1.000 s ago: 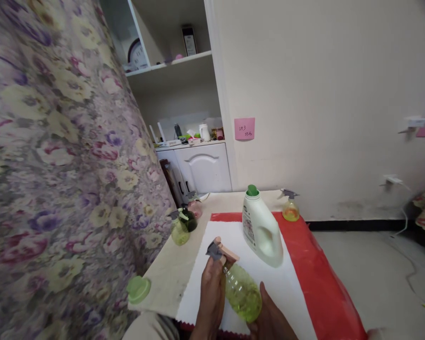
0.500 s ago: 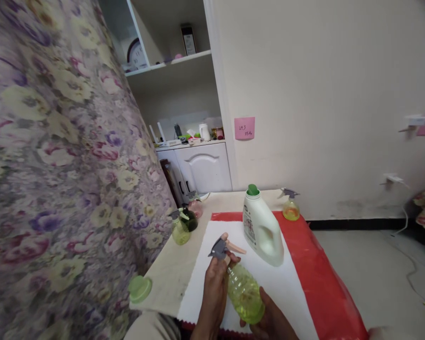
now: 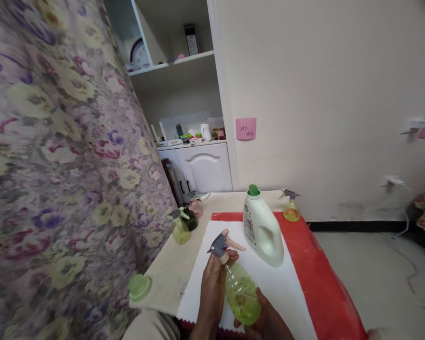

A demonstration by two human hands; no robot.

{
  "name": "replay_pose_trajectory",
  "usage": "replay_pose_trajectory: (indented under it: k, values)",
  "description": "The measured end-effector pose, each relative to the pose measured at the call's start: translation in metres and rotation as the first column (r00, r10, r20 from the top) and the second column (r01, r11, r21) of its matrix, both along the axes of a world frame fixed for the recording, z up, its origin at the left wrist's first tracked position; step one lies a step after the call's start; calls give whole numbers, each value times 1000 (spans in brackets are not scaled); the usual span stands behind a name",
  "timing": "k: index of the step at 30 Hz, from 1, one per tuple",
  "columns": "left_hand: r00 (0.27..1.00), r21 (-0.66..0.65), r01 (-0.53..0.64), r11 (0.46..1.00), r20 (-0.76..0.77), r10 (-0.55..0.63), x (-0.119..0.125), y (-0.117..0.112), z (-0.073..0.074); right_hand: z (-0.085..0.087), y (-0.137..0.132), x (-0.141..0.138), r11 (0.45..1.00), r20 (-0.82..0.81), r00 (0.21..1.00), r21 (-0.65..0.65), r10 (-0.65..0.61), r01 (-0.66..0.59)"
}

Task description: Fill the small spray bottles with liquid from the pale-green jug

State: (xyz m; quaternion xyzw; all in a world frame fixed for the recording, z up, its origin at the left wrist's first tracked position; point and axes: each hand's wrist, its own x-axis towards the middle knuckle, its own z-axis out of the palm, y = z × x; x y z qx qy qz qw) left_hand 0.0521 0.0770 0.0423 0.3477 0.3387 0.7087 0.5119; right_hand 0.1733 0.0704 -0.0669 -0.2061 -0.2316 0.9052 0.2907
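Tilted spray bottle w/ yellow-green liquid is held just in front of white detergent jug, trigger end nearest jug. Left hand: fingers wrapped round bottle neck. Right hand: cups base, fingers curled under, partly out of frame.

Bright, even room light; soft picture overall.
Wall evenly lit. Spray bottle fairly sharp, light showing through it. Flowered curtain at left blurred and stretched; uprights lean; top right corner darkened.
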Motion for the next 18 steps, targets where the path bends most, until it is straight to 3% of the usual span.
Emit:
replay_pose_trajectory:
  k: [5, 14, 18]
  values:
    - [992, -28, -34, 999, -124, 30, 0, -1, 4, -3, 0, -3, 997, -4, 997, -22, -74, 74]
    - [992, -54, 73, 996, -100, -78, -2, 5, -2, -18, 9, -12, 996, -85, 992, 0, -89, 90]
    - [983, -50, 51, 997, -176, -59, -4, 5, -6, -15, 4, -9, 992, -154, 980, 0, -128, 130]
